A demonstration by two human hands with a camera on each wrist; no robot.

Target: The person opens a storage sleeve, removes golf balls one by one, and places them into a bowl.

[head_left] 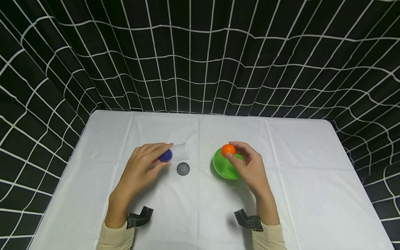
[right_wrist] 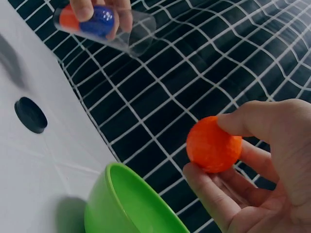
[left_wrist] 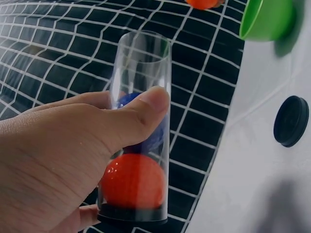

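Observation:
My left hand (head_left: 142,166) grips a clear plastic tube (left_wrist: 143,53) with a dark base. Inside it, a red-orange ball (left_wrist: 133,182) sits at the base and a blue ball (head_left: 165,156) lies against it, partly covered by the thumb in the left wrist view. The tube's open end points right in the head view. Between thumb and fingertips, my right hand (head_left: 250,166) pinches an orange ball (right_wrist: 214,144) above the green bowl (head_left: 224,170). The right hand hides part of the bowl's rim in the head view.
A round dark grey cap (head_left: 183,168) lies on the white-covered table (head_left: 200,208) between the hands, close to the tube. Black fabric with white netting (head_left: 200,62) rises behind the table and along both sides.

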